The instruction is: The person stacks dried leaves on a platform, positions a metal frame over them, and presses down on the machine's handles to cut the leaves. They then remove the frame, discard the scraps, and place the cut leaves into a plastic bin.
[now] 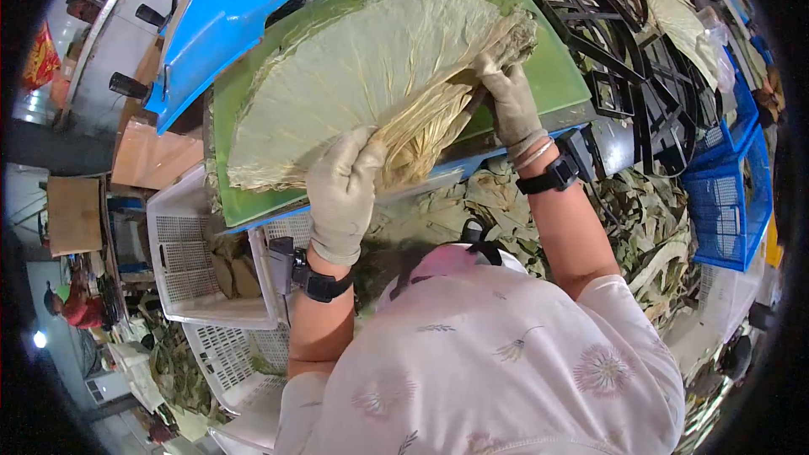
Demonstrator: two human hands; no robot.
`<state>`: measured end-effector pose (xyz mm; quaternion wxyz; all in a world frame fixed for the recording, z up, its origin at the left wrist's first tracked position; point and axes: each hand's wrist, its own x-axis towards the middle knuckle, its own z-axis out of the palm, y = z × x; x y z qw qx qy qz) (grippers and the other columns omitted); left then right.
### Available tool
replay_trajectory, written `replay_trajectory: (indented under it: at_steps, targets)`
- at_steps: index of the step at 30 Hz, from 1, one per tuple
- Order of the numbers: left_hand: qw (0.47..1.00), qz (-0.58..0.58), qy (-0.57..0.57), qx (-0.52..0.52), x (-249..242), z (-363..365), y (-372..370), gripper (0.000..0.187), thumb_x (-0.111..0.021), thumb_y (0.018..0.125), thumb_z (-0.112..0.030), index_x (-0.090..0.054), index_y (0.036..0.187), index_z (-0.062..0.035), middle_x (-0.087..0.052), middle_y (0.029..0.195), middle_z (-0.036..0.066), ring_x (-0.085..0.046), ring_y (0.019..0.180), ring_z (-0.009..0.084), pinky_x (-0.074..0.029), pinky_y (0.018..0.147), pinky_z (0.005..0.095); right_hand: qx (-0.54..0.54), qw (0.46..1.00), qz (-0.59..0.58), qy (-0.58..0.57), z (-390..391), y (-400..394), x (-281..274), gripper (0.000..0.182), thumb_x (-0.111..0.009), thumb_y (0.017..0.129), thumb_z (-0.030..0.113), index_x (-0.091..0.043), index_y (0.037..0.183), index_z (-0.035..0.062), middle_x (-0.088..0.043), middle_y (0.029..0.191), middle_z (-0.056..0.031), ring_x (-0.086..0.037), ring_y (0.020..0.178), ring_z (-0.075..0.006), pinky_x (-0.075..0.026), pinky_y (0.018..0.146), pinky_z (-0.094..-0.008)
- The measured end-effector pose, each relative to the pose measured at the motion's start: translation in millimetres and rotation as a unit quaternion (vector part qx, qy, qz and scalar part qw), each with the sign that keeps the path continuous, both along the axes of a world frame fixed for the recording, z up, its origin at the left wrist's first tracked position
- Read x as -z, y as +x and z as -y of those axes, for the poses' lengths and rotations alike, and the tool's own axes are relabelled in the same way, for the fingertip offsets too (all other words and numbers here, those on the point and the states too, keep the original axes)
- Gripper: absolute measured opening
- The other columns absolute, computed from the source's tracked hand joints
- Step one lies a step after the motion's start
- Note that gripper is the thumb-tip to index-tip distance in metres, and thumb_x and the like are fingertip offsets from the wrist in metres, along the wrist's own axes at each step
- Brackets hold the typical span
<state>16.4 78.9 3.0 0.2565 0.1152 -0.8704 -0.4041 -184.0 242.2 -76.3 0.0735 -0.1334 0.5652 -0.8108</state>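
A stack of large, dried, pale-green leaves (337,76), lotus-like with veins fanning out, lies on a green board (556,76). Its near side is gathered into crumpled, yellowish folds. My left hand (344,190), in a cream glove, closes on the near edge of these leaves, thumb and fingers pinching the folds. Farther right, my gloved right hand (508,101) grips the bunched end of the leaves by the board's right side. Both wrists wear black bands. The undersides of the leaves and some of my fingertips are hidden.
Blue sheeting (227,17) rises at the board's upper left. Black metal frames (624,50) stand at the right, near blue crates (716,194). White plastic baskets (181,261) are at the left. Loose dried leaves (649,261) cover the floor. A person in red (80,307) is far left.
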Motion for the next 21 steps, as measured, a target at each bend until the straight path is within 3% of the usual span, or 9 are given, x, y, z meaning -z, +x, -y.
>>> replay_trajectory:
  at_steps: [2,3,6,8,9,11,12,15,21]
  targets:
    - [1.000,0.001,-0.003,-0.015,1.1,4.7,2.6,0.022,-0.068,0.090,-0.006,-0.070,0.110,0.0023,-0.070,0.093,0.017,-0.066,0.083,0.0274,-0.052,0.077,0.0339,-0.031,0.994,0.066,0.078,-4.8,9.7,-22.8,0.046,-0.074,0.094,0.028,-0.051,0.121,-0.0002,-0.064,0.096,-0.0079,-0.064,0.074,-0.0149,-0.054,0.062,-0.0279]
    - [1.000,0.003,-0.005,-0.024,-5.2,5.5,4.7,0.022,-0.068,0.090,-0.006,-0.070,0.110,0.0023,-0.070,0.093,0.017,-0.066,0.083,0.0274,-0.052,0.077,0.0339,-0.038,0.993,0.094,0.065,-4.1,7.8,-20.4,0.046,-0.076,0.091,0.021,-0.050,0.122,-0.0013,-0.065,0.098,-0.0096,-0.066,0.076,-0.0169,-0.056,0.062,-0.0283]
    - [0.997,0.047,-0.030,-0.052,-21.1,9.6,13.8,0.021,-0.068,0.089,-0.006,-0.070,0.109,0.0017,-0.070,0.093,0.018,-0.068,0.086,0.0312,-0.054,0.079,0.0367,-0.040,0.990,0.113,0.076,-3.7,-1.2,-6.9,0.049,-0.077,0.088,0.017,-0.049,0.123,-0.0022,-0.066,0.100,-0.0115,-0.068,0.079,-0.0187,-0.057,0.064,-0.0296]
    - [0.982,0.039,-0.183,-0.004,-12.9,15.3,17.8,0.021,-0.067,0.092,-0.007,-0.069,0.109,0.0053,-0.072,0.100,0.019,-0.069,0.090,0.0309,-0.054,0.082,0.0367,-0.017,0.996,0.064,0.060,0.9,-18.8,33.9,0.050,-0.077,0.088,0.015,-0.048,0.126,-0.0017,-0.067,0.104,-0.0124,-0.069,0.082,-0.0194,-0.058,0.068,-0.0317]
    - [0.982,0.042,-0.182,-0.008,-8.4,15.1,19.5,0.021,-0.067,0.092,-0.007,-0.069,0.109,0.0053,-0.072,0.100,0.019,-0.069,0.090,0.0309,-0.054,0.082,0.0367,-0.002,0.996,0.038,0.084,1.0,-16.7,27.2,0.051,-0.076,0.088,0.015,-0.048,0.127,-0.0017,-0.067,0.107,-0.0124,-0.069,0.084,-0.0196,-0.059,0.070,-0.0325]
    - [0.978,0.031,-0.204,0.026,-2.3,15.4,21.9,0.033,-0.075,0.088,-0.020,-0.068,0.111,0.0040,-0.071,0.108,0.021,-0.068,0.098,0.0387,-0.054,0.087,0.0422,0.014,0.994,0.012,0.109,1.1,-17.6,25.9,0.052,-0.076,0.088,0.014,-0.048,0.129,-0.0016,-0.067,0.110,-0.0125,-0.069,0.086,-0.0198,-0.059,0.072,-0.0333]
    - [0.978,0.031,-0.203,0.025,-3.4,13.4,22.1,0.033,-0.075,0.088,-0.020,-0.068,0.111,0.0040,-0.071,0.108,0.021,-0.068,0.098,0.0387,-0.054,0.087,0.0422,0.010,0.991,0.025,0.128,0.5,-20.0,31.1,0.052,-0.075,0.089,0.015,-0.048,0.130,-0.0015,-0.066,0.111,-0.0117,-0.069,0.088,-0.0194,-0.058,0.074,-0.0329]
    - [0.957,0.026,-0.288,0.027,-0.9,10.5,18.8,0.067,-0.085,0.074,-0.044,-0.063,0.119,0.0010,-0.068,0.110,0.019,-0.065,0.104,0.0402,-0.051,0.091,0.0486,-0.003,0.993,0.018,0.119,-2.4,-22.0,38.7,0.053,-0.074,0.091,0.015,-0.047,0.133,-0.0017,-0.065,0.115,-0.0109,-0.067,0.093,-0.0191,-0.057,0.079,-0.0324]
    - [0.958,0.038,-0.282,0.039,5.7,18.3,13.5,0.066,-0.083,0.074,-0.045,-0.063,0.117,0.0012,-0.069,0.107,0.018,-0.065,0.100,0.0395,-0.053,0.086,0.0483,-0.044,0.998,-0.014,0.052,-11.9,-2.3,12.8,0.061,-0.074,0.092,0.018,-0.043,0.140,-0.0033,-0.063,0.119,-0.0123,-0.066,0.100,-0.0208,-0.056,0.087,-0.0338]
